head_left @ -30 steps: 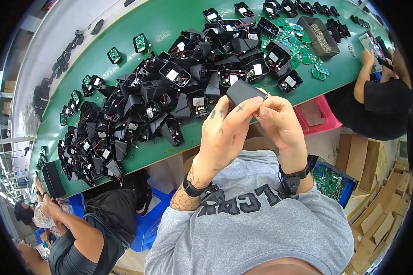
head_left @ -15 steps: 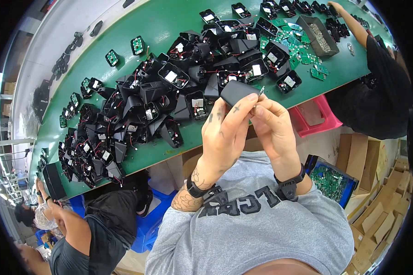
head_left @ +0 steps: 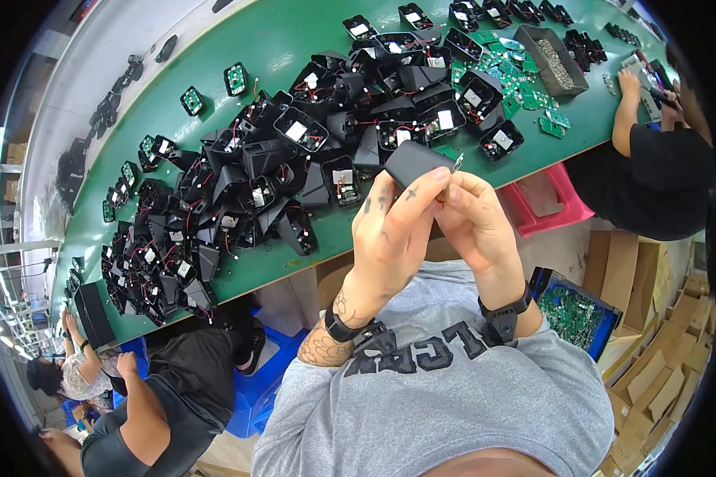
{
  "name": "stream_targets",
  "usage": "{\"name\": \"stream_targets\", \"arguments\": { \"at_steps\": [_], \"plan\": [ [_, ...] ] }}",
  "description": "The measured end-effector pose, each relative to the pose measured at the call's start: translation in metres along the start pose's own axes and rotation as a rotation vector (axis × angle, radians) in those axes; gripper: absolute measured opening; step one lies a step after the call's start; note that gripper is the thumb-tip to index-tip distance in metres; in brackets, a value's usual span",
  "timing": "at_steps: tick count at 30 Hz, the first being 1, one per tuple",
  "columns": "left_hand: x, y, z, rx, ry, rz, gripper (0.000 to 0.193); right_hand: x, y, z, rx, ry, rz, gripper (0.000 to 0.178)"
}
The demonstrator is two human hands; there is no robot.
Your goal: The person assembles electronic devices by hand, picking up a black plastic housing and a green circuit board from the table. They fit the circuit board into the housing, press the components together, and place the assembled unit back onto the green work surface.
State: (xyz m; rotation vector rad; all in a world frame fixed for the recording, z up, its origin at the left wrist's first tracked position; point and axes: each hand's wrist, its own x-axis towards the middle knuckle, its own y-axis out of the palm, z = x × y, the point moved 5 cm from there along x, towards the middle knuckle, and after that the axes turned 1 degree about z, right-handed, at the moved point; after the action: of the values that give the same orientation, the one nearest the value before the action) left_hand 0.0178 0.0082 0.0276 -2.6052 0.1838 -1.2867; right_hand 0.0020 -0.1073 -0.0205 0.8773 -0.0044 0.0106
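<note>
My left hand [head_left: 390, 238] is closed around a black plastic housing [head_left: 414, 162], its smooth rounded back facing up. At the housing's right end, my right hand [head_left: 479, 222] is pinched, thumb and fingers together, on a small shiny metal piece [head_left: 458, 162] that sticks up past the fingertips. Fingers cover its lower part, so I cannot see whether it touches the housing. Both hands are raised in front of my chest, near the table edge. Beyond them lies a big heap of similar open black housings [head_left: 301, 133] with red wires and white parts inside.
Green circuit boards [head_left: 525, 87] lie loose beside a grey bin [head_left: 561, 86] of small metal parts on the green table [head_left: 143, 103]. A pink stool [head_left: 545, 199], a blue crate of boards [head_left: 573, 314] and cardboard boxes [head_left: 660, 397] stand right. Co-workers sit on both sides.
My hands and the housing have barely shifted. On the right, the co-worker's arm has drawn back from the far housings to the near table edge. The left co-worker's arm has moved too.
</note>
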Motion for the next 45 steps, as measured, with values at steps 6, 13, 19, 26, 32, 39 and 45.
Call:
{"name": "stream_targets", "arguments": {
  "at_steps": [6, 13, 19, 26, 32, 39, 45],
  "plan": [
    [-0.003, 0.000, 0.003, -0.006, -0.062, -0.016, 0.045, -0.003, -0.010, -0.007, -0.040, -0.058, -0.095, 0.017],
    [-0.004, -0.001, 0.001, 0.013, 0.039, -0.060, 0.044, -0.005, 0.001, -0.003, 0.004, 0.004, -0.065, 0.019],
    [-0.006, -0.003, -0.003, 0.027, 0.045, -0.031, 0.044, -0.004, -0.006, -0.009, 0.064, 0.095, -0.020, 0.021],
    [-0.012, 0.000, 0.019, -0.228, -0.369, 0.100, 0.051, 0.004, -0.002, 0.016, -0.358, -0.164, -0.166, 0.021],
    [-0.015, 0.006, 0.030, -0.646, -0.846, 0.269, 0.065, 0.003, -0.022, 0.022, -0.601, -0.189, -0.214, 0.015],
    [-0.011, -0.001, 0.038, -0.508, -0.837, 0.437, 0.055, 0.002, -0.027, 0.015, -0.109, 0.167, -0.078, 0.021],
    [-0.009, 0.009, 0.028, -0.350, -0.644, 0.334, 0.042, -0.006, -0.010, 0.030, -0.632, -0.073, -0.207, 0.018]
  ]
}}
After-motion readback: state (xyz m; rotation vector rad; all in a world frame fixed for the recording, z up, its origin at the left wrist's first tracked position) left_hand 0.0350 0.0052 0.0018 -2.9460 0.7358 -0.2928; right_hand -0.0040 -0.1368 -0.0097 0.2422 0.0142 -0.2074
